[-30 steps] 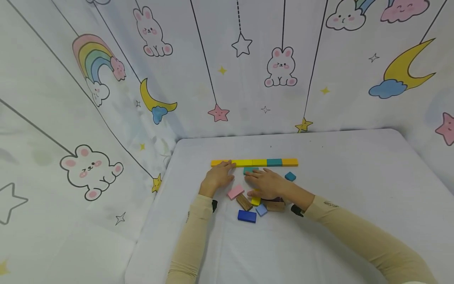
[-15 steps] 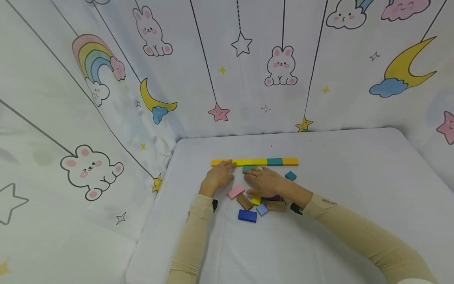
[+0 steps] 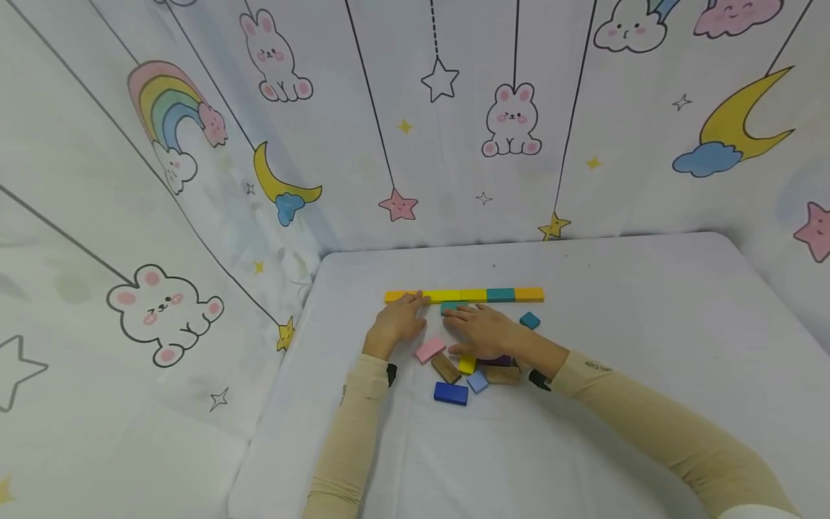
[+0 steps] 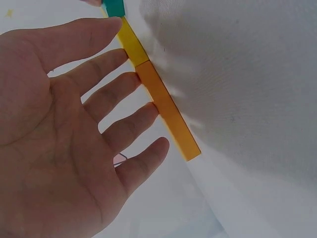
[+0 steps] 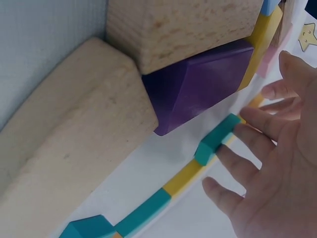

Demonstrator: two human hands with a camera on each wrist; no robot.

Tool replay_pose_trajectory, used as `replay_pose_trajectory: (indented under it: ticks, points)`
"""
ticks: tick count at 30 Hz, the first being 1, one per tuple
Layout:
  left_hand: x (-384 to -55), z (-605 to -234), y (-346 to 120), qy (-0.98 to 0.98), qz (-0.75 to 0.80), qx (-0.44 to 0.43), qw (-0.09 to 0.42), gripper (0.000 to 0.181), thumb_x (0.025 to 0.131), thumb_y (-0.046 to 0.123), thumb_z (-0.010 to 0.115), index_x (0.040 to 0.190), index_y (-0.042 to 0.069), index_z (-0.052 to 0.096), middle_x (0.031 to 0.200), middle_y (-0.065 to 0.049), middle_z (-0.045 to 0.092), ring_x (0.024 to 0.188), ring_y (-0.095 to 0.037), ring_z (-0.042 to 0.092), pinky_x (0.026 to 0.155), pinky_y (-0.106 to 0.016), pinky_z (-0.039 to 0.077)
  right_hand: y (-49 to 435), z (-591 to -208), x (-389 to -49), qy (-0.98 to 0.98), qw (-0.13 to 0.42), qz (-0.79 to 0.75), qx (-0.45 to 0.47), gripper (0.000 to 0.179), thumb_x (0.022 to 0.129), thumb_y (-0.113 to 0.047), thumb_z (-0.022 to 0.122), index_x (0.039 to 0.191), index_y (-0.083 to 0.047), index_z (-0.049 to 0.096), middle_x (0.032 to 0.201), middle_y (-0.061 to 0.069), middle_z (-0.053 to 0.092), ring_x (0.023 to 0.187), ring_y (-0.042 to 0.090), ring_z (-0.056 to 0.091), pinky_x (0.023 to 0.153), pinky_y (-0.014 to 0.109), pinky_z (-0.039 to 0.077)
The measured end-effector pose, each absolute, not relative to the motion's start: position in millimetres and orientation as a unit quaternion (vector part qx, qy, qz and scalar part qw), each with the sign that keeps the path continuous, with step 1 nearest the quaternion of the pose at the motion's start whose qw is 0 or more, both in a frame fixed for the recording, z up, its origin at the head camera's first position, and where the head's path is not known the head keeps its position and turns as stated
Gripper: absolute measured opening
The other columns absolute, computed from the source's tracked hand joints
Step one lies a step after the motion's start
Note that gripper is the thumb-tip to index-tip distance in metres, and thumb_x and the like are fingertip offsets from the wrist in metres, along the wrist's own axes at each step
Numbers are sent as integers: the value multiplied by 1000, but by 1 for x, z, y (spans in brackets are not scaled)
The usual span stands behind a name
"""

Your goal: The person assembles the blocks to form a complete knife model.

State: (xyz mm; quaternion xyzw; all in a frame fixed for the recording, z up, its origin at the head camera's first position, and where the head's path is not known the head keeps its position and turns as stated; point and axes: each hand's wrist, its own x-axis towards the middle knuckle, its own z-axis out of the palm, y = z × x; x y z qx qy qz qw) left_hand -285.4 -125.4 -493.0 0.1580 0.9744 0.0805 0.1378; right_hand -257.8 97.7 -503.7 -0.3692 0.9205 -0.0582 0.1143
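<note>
On my head feed, the white-covered table (image 3: 616,310) bears every block I can see, most of them in two groups: a straight row (image 3: 444,296) toward the far side and a loose cluster nearer the person. I read the row from its left end as a long orange block (image 4: 171,116), then yellow, then a teal bar (image 3: 501,295), with a second orange block (image 3: 529,295) closing the right end. The left hand (image 3: 397,321) lies at the row's left part, fingers straight and slightly apart, fingertips at its near edge, gripping nothing. The right hand (image 3: 483,331) is stretched out, fingers spread, fingertips against a loose teal block (image 3: 452,308) on the row's near side; it has no grip round it. Close by that palm I see a small yellow block (image 3: 467,365), and my right wrist view shows a purple block (image 5: 208,79) against a wooden block (image 5: 183,29). A brown block (image 3: 445,367) and a pink block (image 3: 431,350) lie to their left, a light blue block (image 3: 477,382) and a dark blue block (image 3: 450,393) nearer the person, and a small teal piece (image 3: 529,320) sits apart on the right
</note>
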Motion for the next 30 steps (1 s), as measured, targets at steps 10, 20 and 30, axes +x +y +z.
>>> replay_pose_trajectory:
  ticks: [10,20,30]
  points:
    - [-285,-493,-126,974,87,156,137,56,107,28,59,160,20,45,169,-3,33,156,-29,30,122,-53,36,96,-507,-260,920,106,-60,-373,70,106,-52,55,158,-8,44,169,10,32,155,36,30,125,61,23]
    - [-287,-494,-126,975,81,156,134,56,107,27,59,160,20,45,169,-2,34,156,-28,31,122,-52,37,95,-504,-260,920,105,-61,-373,70,106,-52,55,158,-8,44,169,11,33,155,36,30,125,62,24]
    - [-285,-493,-126,973,93,158,137,56,107,26,59,160,18,45,169,-4,33,156,-30,30,122,-53,35,95,-508,-261,921,95,-60,-373,71,105,-54,55,158,-8,44,169,11,33,155,36,31,124,63,25]
